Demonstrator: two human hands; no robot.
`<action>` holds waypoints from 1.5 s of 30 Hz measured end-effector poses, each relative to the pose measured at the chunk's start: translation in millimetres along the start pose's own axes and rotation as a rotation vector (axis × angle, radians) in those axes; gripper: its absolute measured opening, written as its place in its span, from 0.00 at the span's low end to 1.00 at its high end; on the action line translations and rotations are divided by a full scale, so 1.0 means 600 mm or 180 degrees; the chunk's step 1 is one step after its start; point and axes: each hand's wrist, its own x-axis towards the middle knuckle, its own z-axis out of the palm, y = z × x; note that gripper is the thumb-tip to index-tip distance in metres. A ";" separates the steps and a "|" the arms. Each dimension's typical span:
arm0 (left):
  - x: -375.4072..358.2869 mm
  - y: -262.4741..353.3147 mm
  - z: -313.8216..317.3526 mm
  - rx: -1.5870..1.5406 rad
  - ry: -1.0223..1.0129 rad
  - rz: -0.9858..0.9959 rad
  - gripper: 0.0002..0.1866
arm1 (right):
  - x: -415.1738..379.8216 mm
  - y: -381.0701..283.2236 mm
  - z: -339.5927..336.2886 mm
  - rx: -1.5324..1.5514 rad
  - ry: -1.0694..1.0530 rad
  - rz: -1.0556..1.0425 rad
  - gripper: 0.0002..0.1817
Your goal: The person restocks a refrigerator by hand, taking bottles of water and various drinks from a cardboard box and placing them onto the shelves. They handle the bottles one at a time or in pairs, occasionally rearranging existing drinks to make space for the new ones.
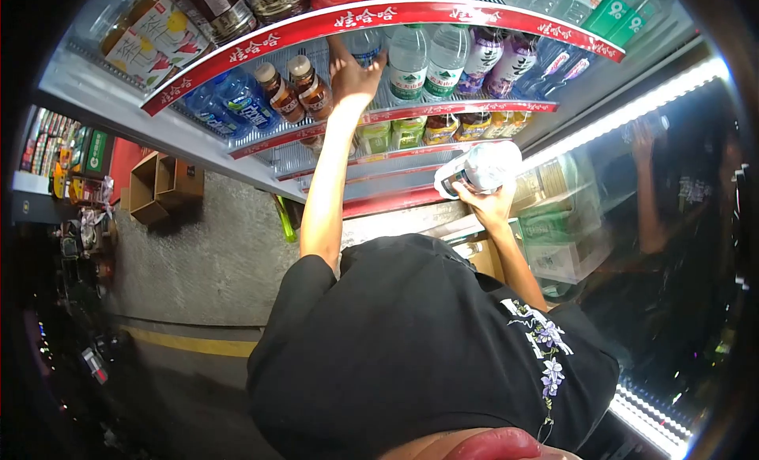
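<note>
My left hand (353, 79) reaches into a shelf of the drinks cooler, its thumb and fingers on either side of a clear water bottle (365, 42) with a blue label. The hand covers that bottle's lower part. To its right stand two water bottles (408, 68) with green and white labels; on its left are brown-tea bottles (315, 88) with pale caps. My right hand (492, 207) is wrapped round a clear plastic bottle (496, 161), tilted and overexposed, below the shelves near the cooler's right side.
Red-edged shelves (364, 17) curve across the top, stocked with several drinks. Blue bottles (245, 100) are at the left, purple-labelled bottles (514, 64) at the right. A glass door (632, 199) with a light strip stands open at right. An open cardboard box (162, 187) sits on the floor.
</note>
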 end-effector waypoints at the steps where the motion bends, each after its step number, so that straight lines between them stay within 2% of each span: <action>1: -0.002 0.002 -0.001 0.0579 -0.0267 -0.0637 0.54 | 0.002 -0.002 0.001 0.0221 -0.0059 0.0022 0.38; 2: -0.010 0.001 -0.003 0.1157 -0.0553 -0.1286 0.53 | 0.004 0.002 0.003 0.0224 -0.0079 0.0018 0.38; 3: -0.024 0.002 -0.013 0.0790 0.0017 -0.0501 0.51 | 0.006 0.008 0.007 0.0390 -0.0024 0.0049 0.38; 4: -0.037 0.004 -0.017 0.0801 0.0011 -0.0520 0.51 | 0.008 0.013 0.009 0.0554 0.0033 0.0093 0.39; 5: -0.052 0.007 -0.020 0.0980 0.0252 -0.0273 0.52 | 0.017 0.017 -0.001 -0.0302 -0.0296 -0.0379 0.41; 6: -0.061 0.022 -0.028 0.1156 0.0493 -0.0018 0.53 | 0.024 0.014 0.006 -0.0060 -0.0270 -0.0125 0.39; 8: -0.059 0.060 -0.049 0.1321 0.0354 -0.0173 0.53 | 0.069 -0.020 0.021 -0.1306 -0.0170 -0.1999 0.35; 10: -0.058 0.094 -0.064 0.1272 0.0135 -0.0397 0.53 | 0.099 -0.049 0.045 -0.0320 -0.0356 -0.0882 0.39; 12: -0.055 0.097 -0.067 0.1355 0.0121 -0.0449 0.50 | 0.125 -0.031 0.077 0.0154 -0.0204 -0.0489 0.42; 14: -0.048 0.109 -0.080 0.1701 0.0324 0.0023 0.46 | 0.153 -0.066 0.102 0.0043 -0.0130 -0.0832 0.42; 15: -0.040 0.102 -0.084 0.1922 0.0568 0.0582 0.43 | 0.164 -0.070 0.109 0.0049 -0.0281 -0.0609 0.42; 16: -0.035 0.098 -0.091 0.1952 0.0602 0.0559 0.43 | 0.168 -0.077 0.114 0.0068 -0.0323 -0.0626 0.42; 18: -0.027 0.092 -0.104 0.2706 0.0767 0.1261 0.42 | 0.182 -0.101 0.122 0.0324 -0.0439 -0.0769 0.33; 19: -0.016 0.075 -0.109 0.2707 0.0813 0.1444 0.44 | 0.186 -0.109 0.127 0.0334 -0.0490 -0.0781 0.33; 20: -0.010 0.063 -0.110 0.2730 0.0833 0.1405 0.44 | 0.188 -0.116 0.132 0.0315 -0.0453 -0.0902 0.33; 22: -0.008 0.039 -0.109 0.2257 -0.0521 -0.0228 0.48 | 0.187 -0.123 0.137 0.0268 -0.0357 -0.1128 0.35; 23: -0.011 0.017 -0.111 0.2616 0.0007 0.0714 0.45 | 0.189 -0.118 0.138 0.0451 -0.0464 -0.0839 0.39; 24: 0.000 0.016 -0.122 0.2620 0.0010 0.0701 0.45 | 0.192 -0.115 0.141 0.0452 -0.0478 -0.0837 0.39; 26: 0.031 0.020 -0.147 0.2379 -0.0758 0.1181 0.38 | 0.199 -0.111 0.147 0.0050 -0.0455 -0.1139 0.37; 27: 0.041 0.017 -0.156 0.2418 -0.0667 0.1453 0.39 | 0.201 -0.117 0.153 0.0314 -0.0475 -0.1110 0.36; 28: 0.042 0.014 -0.166 0.2414 -0.0668 0.1469 0.39 | 0.205 -0.119 0.159 0.0313 -0.0460 -0.1115 0.36; 31: 0.051 0.008 -0.188 0.1923 -0.0758 0.1678 0.41 | 0.220 -0.125 0.177 -0.0209 -0.0286 -0.1870 0.37; 32: 0.055 0.005 -0.184 0.1921 -0.0775 0.1694 0.41 | 0.223 -0.124 0.184 -0.0207 -0.0265 -0.1860 0.37; 34: 0.055 0.006 -0.178 0.1846 -0.1449 0.1164 0.46 | 0.228 -0.121 0.195 -0.0127 -0.0375 -0.1776 0.39; 35: 0.056 0.005 -0.176 0.1810 -0.1346 0.1415 0.46 | 0.229 -0.115 0.199 -0.0025 -0.0540 -0.1446 0.40; 38: 0.059 -0.005 -0.172 0.1773 -0.1492 0.1081 0.42 | 0.231 -0.110 0.208 0.0204 -0.0406 -0.1430 0.39; 41: 0.067 -0.004 -0.172 0.1783 -0.1679 0.1018 0.47 | 0.231 -0.120 0.207 0.0041 -0.0268 -0.1447 0.38; 45: 0.067 -0.003 -0.178 0.1546 -0.1707 0.1062 0.46 | 0.236 -0.122 0.213 0.0271 -0.0117 -0.1491 0.38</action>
